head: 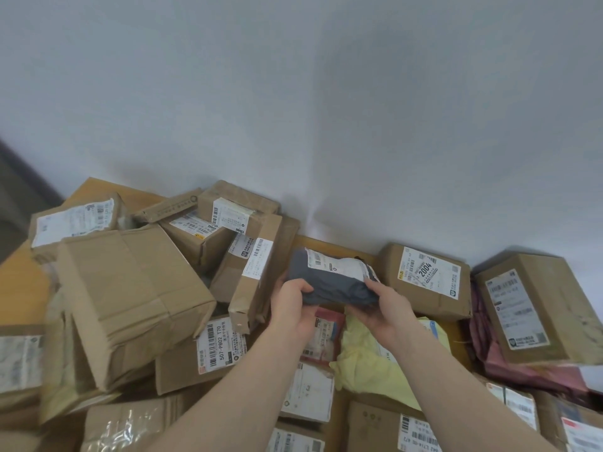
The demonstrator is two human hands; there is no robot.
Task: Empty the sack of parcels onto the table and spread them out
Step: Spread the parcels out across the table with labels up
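A grey soft parcel (332, 282) with a white label is held above the table (19, 282) near its middle. My left hand (292, 305) grips its left end with the thumb on top. My right hand (385, 308) grips its right end. Several cardboard parcels lie heaped on the wooden table, with a large plain box (130, 298) at the left. No sack is in view.
A yellow soft parcel (372, 357) and a red-labelled packet (326, 334) lie under my hands. Boxes marked 2004 (424, 282) and 507 (202, 353) sit nearby. Pink bags (522, 370) lie under a box at the right. A pale wall (326, 109) runs behind the table.
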